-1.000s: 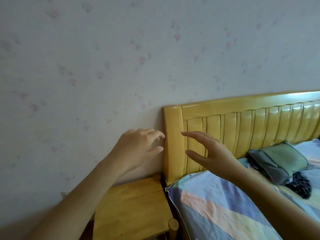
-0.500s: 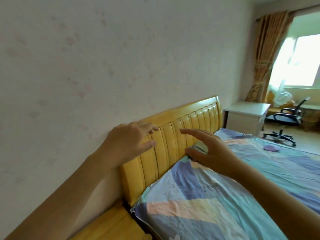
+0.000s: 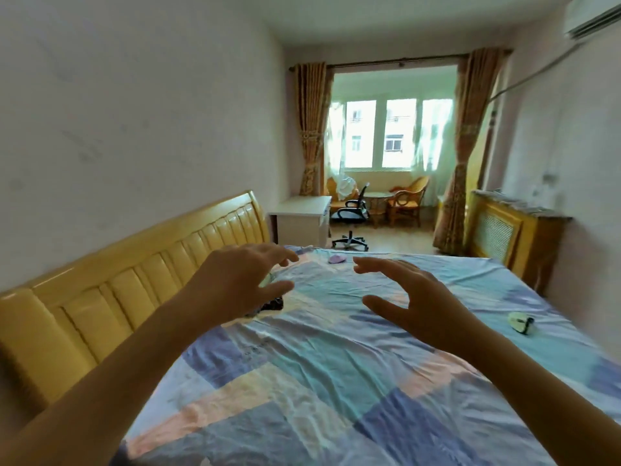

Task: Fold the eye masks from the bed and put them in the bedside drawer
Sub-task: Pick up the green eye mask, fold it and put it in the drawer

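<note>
Reaching out, both hands spread and empty: left hand [image 3: 242, 284], right hand [image 3: 416, 297]. I'd grab the pale mask [image 3: 520, 322] right of the headboard [image 3: 134, 280] first.

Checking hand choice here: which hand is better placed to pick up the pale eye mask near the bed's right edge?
Probably the right hand: it hovers open and empty, on the same side as the pale eye mask. The left hand, also empty, is near the headboard, farther away.
</note>
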`<state>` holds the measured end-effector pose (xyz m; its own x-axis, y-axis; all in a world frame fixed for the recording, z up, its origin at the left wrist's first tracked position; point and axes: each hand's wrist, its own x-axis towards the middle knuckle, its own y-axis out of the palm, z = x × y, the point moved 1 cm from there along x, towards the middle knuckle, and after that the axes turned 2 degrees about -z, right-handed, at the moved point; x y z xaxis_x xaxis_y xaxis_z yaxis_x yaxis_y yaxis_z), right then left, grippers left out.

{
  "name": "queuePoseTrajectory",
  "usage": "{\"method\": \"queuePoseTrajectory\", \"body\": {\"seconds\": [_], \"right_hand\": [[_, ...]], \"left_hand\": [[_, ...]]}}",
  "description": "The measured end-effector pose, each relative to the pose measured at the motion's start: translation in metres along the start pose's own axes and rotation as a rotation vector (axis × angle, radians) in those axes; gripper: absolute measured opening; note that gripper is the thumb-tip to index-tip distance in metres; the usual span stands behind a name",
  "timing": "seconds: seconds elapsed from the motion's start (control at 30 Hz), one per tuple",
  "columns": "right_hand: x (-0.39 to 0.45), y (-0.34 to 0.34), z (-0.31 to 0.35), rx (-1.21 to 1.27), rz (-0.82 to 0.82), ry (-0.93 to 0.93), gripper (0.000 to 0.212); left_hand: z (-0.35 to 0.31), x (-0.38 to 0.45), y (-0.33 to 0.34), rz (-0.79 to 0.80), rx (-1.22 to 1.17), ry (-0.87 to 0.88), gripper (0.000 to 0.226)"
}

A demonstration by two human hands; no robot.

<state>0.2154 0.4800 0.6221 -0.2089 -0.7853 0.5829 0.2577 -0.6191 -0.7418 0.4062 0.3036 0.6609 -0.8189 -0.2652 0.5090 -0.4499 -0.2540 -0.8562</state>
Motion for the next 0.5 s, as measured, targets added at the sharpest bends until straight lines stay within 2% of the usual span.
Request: {"method": "queuePoseTrajectory", "body": {"seconds": [0.27,0.5], "right_hand": [[-0.117,-0.144,-0.108,-0.163,-0.054,0.205,0.051],[-0.222,-0.259,-0.172,-0.287,-0.078,0.391,0.047]], "left_hand": [[-0.185,0.102,0.051,-0.028,-0.139,0.279,0.043],[-0.35,0.163,0.084,-0.026,-0.211,0.485,0.044]]}}
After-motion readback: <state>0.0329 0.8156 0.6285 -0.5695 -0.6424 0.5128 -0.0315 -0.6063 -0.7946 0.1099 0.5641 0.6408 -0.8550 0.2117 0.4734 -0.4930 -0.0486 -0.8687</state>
